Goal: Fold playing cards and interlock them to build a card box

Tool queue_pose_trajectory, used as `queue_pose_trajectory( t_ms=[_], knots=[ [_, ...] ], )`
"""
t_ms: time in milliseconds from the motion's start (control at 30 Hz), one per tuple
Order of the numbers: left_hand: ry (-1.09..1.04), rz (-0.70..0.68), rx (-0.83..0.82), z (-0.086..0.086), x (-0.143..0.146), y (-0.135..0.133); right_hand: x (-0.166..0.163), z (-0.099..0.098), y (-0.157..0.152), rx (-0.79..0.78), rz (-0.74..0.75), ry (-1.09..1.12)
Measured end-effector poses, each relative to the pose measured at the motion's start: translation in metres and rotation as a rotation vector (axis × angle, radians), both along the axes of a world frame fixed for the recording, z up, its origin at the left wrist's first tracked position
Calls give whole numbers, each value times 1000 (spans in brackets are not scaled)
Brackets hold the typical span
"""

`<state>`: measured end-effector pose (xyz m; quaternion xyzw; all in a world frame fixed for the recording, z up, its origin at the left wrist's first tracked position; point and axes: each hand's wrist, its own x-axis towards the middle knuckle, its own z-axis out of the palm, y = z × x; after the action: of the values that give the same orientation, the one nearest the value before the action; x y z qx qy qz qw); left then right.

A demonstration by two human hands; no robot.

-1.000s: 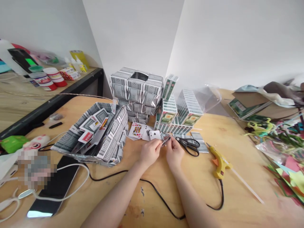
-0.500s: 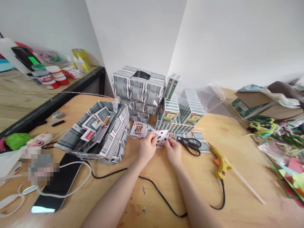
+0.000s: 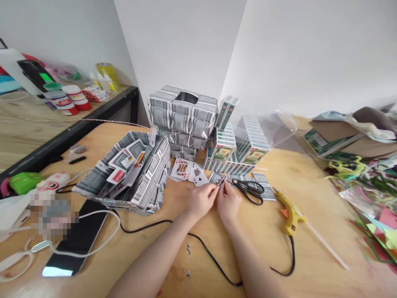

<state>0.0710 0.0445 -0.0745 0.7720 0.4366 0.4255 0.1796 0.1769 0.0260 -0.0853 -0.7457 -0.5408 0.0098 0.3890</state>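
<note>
My left hand (image 3: 203,199) and my right hand (image 3: 228,202) meet over the table, fingers pinched on one playing card (image 3: 222,181) that shows nearly edge-on. Behind my left hand lie a loose ace of spades (image 3: 197,174) and a face card with red pips (image 3: 181,169). Black-handled scissors (image 3: 251,189) rest just right of my right hand, their blades partly hidden. A grey patterned card strip (image 3: 263,186) lies beneath the scissors. Left of my hands stands a basket made of folded cards (image 3: 151,180), holding loose cards (image 3: 125,161).
A taller box built of folded cards (image 3: 182,114) stands against the wall, beside stacked green card packs (image 3: 245,145). On the right lies a yellow glue gun (image 3: 291,217) with its cord. A black cable (image 3: 201,240) crosses the front; a phone (image 3: 74,240) lies left.
The card in my hands has turned from showing its pip face to nearly edge-on. My hands have drawn closer together, and the ace of spades lying behind is now uncovered.
</note>
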Motion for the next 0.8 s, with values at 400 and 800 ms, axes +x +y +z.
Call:
queue_pose_trajectory(
  t_ms=[400,800],
  knots=[
    [-160,164,-116,0,-12,12,8,-11,10,-96,278,407],
    [-226,102,-138,4,-1,2,3,-2,4,-49,78,202]
  ],
)
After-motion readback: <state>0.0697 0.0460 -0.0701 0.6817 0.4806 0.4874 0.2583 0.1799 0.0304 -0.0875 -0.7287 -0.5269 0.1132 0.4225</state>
